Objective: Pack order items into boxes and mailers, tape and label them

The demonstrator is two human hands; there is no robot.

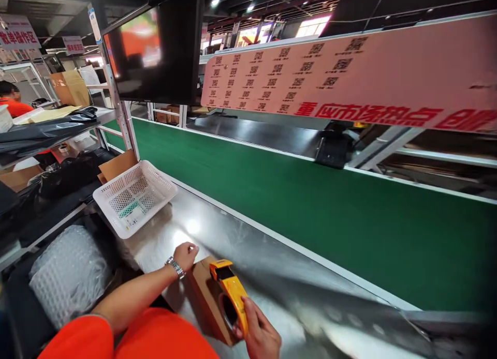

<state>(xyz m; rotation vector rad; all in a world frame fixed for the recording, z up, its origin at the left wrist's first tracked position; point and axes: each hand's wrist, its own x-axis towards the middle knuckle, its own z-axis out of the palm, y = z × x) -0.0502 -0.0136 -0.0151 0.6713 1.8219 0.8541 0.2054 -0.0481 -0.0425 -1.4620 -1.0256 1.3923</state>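
Observation:
A brown cardboard box stands on the metal worktop in front of me, close to my body. My right hand is wrapped round a yellow tape dispenser with a roll of tape in it, held over the box's right side. At the box's far end is my left hand, a metal watch on its wrist. Its fingers are curled together; whether they grip anything is too small to tell.
A white plastic basket with flat packets inside sits at the worktop's far left. Along the metal worktop runs a green conveyor belt. Bubble wrap lies at my left. A monitor and a pink board hang above the belt.

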